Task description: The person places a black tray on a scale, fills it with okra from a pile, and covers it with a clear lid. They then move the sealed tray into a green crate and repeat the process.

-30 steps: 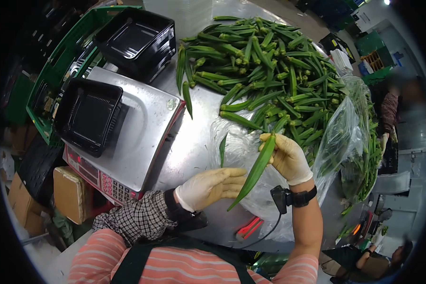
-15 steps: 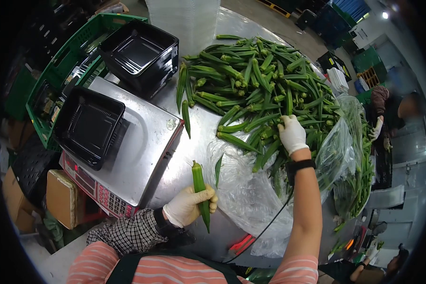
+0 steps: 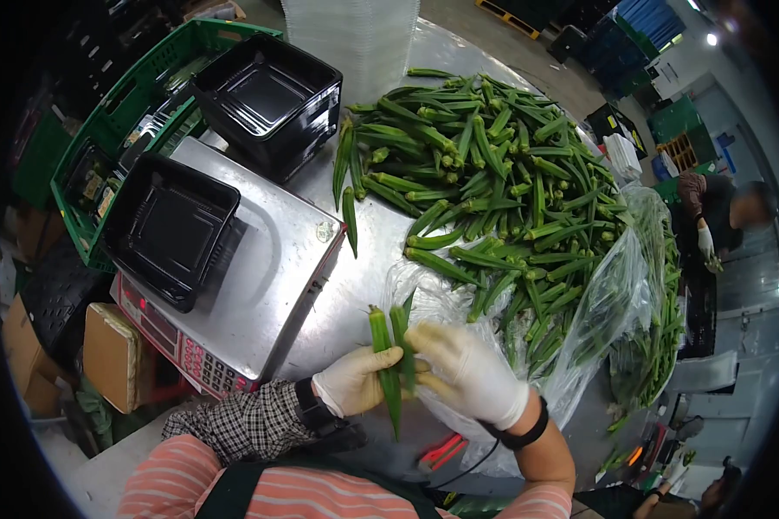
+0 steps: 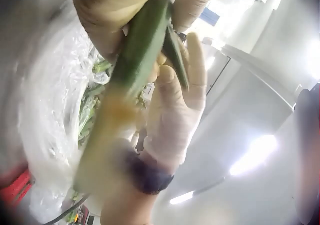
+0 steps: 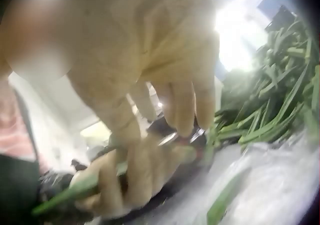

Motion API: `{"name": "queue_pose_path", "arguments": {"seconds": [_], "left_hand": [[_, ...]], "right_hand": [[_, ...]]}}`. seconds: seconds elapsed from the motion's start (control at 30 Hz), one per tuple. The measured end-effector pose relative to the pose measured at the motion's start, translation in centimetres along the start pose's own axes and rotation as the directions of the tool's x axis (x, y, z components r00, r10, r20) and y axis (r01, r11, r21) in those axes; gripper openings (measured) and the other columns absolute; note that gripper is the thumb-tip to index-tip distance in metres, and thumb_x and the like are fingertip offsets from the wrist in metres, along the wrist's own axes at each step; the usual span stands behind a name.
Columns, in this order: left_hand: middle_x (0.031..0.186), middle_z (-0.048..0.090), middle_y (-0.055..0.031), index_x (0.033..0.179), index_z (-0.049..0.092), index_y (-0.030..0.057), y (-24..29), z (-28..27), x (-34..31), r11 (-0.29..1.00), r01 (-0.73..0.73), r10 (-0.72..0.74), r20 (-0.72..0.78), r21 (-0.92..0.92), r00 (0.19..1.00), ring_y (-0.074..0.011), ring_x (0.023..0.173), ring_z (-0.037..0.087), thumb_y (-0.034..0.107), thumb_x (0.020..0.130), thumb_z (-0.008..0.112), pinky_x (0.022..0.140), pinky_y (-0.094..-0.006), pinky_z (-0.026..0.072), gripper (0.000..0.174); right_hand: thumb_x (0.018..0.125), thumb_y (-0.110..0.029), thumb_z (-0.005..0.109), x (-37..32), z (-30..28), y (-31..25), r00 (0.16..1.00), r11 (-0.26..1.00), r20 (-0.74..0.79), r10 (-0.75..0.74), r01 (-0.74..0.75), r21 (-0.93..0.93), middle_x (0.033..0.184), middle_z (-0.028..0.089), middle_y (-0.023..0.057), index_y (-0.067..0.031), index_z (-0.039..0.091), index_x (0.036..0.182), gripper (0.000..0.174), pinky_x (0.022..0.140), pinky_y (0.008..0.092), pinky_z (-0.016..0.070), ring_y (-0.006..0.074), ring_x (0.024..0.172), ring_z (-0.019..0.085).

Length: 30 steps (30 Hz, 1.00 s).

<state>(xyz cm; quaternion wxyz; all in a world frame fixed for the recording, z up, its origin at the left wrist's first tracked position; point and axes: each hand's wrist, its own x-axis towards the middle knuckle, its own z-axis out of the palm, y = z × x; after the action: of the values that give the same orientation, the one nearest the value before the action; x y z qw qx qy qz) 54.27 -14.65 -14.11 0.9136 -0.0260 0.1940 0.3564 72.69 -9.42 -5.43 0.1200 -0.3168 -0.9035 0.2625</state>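
Both hands wear pale gloves and meet low in front of the body. My left hand (image 3: pixel 350 382) grips an okra pod (image 3: pixel 379 330) upright, its stem end up and its tip below the fingers. Right beside it, my right hand (image 3: pixel 474 374) pinches a second okra pod (image 3: pixel 400 331), blurred in the head view. In the left wrist view the first pod fills the middle, and the second pod's tip (image 4: pixel 175 57) shows between the right thumb and fingers. Behind the hands spreads a large okra heap (image 3: pixel 493 164).
A black tray (image 3: pixel 169 229) sits on the scale (image 3: pixel 277 233) at left, with stacked black trays (image 3: pixel 268 95) behind it. A green crate (image 3: pixel 86 203) stands farther left. Clear plastic film (image 3: pixel 580 333) lies at right, a red-handled tool (image 3: pixel 441 451) near the front edge. Another person (image 3: pixel 705 225) is at far right.
The right hand has come back from the heap to the left hand with a second okra pod. The first pod passed from right to left hand earlier and is still held there.
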Motion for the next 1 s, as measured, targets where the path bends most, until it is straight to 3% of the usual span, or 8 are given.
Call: {"name": "queue_pose_path", "arguments": {"seconds": [0.23, 0.43, 0.5, 0.57, 0.7, 0.83, 0.9, 1.0], "left_hand": [[0.103, 0.059, -0.013, 0.118, 0.047, 0.0012, 0.4, -1.0, -1.5, 0.972, -0.119, 0.144, -0.114, 0.203, 0.983, -0.0261, 0.097, 0.059, 0.008, 0.084, 0.059, 0.085, -0.0385, 0.0476, 0.037], [0.104, 0.057, -0.0127, 0.12, 0.044, 0.0014, 0.1, -0.6, -0.5, 0.931, -0.222, 0.255, -0.083, 0.291, 0.963, -0.0244, 0.094, 0.058, 0.008, 0.083, 0.061, 0.086, -0.038, 0.0472, 0.041], [0.103, 0.057, -0.012, 0.119, 0.045, 0.0016, -0.1, -0.5, 0.3, 0.942, -0.269, 0.288, -0.074, 0.199, 0.955, -0.0238, 0.094, 0.058, 0.01, 0.083, 0.061, 0.087, -0.0378, 0.0468, 0.041], [0.103, 0.057, -0.0113, 0.119, 0.045, 0.0017, 0.1, -0.8, 0.6, 0.943, -0.314, 0.323, -0.077, 0.106, 0.943, -0.0233, 0.094, 0.058, 0.011, 0.083, 0.061, 0.087, -0.0377, 0.0464, 0.04], [0.103, 0.057, -0.0108, 0.119, 0.045, 0.0017, 0.4, -1.9, -0.2, 0.964, -0.232, 0.253, -0.19, 0.126, 0.949, -0.0246, 0.097, 0.057, 0.013, 0.083, 0.06, 0.091, -0.0405, 0.0438, 0.041], [0.104, 0.057, -0.0115, 0.124, 0.041, 0.0008, 1.0, -1.5, -1.2, 0.976, -0.204, 0.211, -0.108, 0.071, 0.971, -0.0244, 0.098, 0.057, 0.012, 0.081, 0.061, 0.091, -0.0398, 0.0442, 0.049], [0.107, 0.057, -0.0122, 0.125, 0.04, 0.0007, 1.4, -1.6, -1.4, 0.962, -0.24, 0.255, -0.114, 0.131, 0.96, -0.0246, 0.099, 0.056, 0.011, 0.081, 0.061, 0.092, -0.0401, 0.0434, 0.05], [0.108, 0.056, -0.0118, 0.125, 0.04, 0.0009, 1.4, -1.4, -0.7, 0.953, -0.241, 0.26, -0.091, 0.182, 0.961, -0.0234, 0.099, 0.056, 0.009, 0.081, 0.062, 0.093, -0.0386, 0.0427, 0.05]], "right_hand": [[0.072, -0.013, 0.061, 1.6, -0.2, 14.4, 0.908, 0.652, -0.278, 0.315, -0.419, -0.632, 0.09, 0.06, 0.0105, -0.0066, 0.059, 0.097, 0.026, 0.074, 0.0385, 0.0429, 0.0278, 0.085, 0.055], [0.076, -0.005, 0.06, 1.0, 0.5, 4.4, 0.849, 0.942, -0.407, 0.337, -0.304, 0.144, 0.08, 0.057, 0.0156, -0.003, 0.059, 0.085, 0.01, 0.063, 0.0361, 0.0468, 0.0309, 0.072, 0.058], [0.076, -0.009, 0.064, 1.4, 0.6, 0.0, 0.972, 0.939, 0.036, 0.234, -0.235, 0.252, 0.084, 0.058, 0.0158, -0.0025, 0.06, 0.09, 0.016, 0.066, 0.0353, 0.0473, 0.0301, 0.075, 0.058], [0.075, -0.012, 0.066, 1.8, 0.4, 2.7, 0.967, 0.962, -0.152, 0.202, -0.168, 0.214, 0.087, 0.059, 0.0167, -0.0018, 0.061, 0.092, 0.02, 0.069, 0.0349, 0.0478, 0.0319, 0.079, 0.058], [0.079, -0.024, 0.064, 7.2, -2.3, 15.9, 0.613, 0.806, -0.696, 0.375, -0.586, -0.082, 0.091, 0.06, 0.0186, 0.0007, 0.061, 0.092, 0.028, 0.076, 0.0356, 0.0472, 0.034, 0.085, 0.058], [0.077, -0.022, 0.065, 8.2, -3.1, 21.4, 0.483, 0.693, -0.575, 0.66, -0.688, 0.217, 0.083, 0.064, 0.0159, 0.0036, 0.06, 0.091, 0.029, 0.067, 0.0338, 0.047, 0.0254, 0.071, 0.06], [0.079, -0.016, 0.063, 5.9, -4.1, 18.8, 0.486, 0.58, -0.371, 0.791, -0.405, 0.707, 0.063, 0.052, 0.0002, 0.0006, 0.057, 0.077, 0.018, 0.053, 0.0252, 0.0402, 0.0103, 0.056, 0.047], [0.079, -0.009, 0.06, 2.6, -1.9, 11.1, 0.673, 0.875, -0.559, 0.485, -0.377, 0.305, 0.067, 0.051, 0.0026, 0.0004, 0.057, 0.078, 0.01, 0.053, 0.0262, 0.0401, 0.0119, 0.057, 0.047]]}}
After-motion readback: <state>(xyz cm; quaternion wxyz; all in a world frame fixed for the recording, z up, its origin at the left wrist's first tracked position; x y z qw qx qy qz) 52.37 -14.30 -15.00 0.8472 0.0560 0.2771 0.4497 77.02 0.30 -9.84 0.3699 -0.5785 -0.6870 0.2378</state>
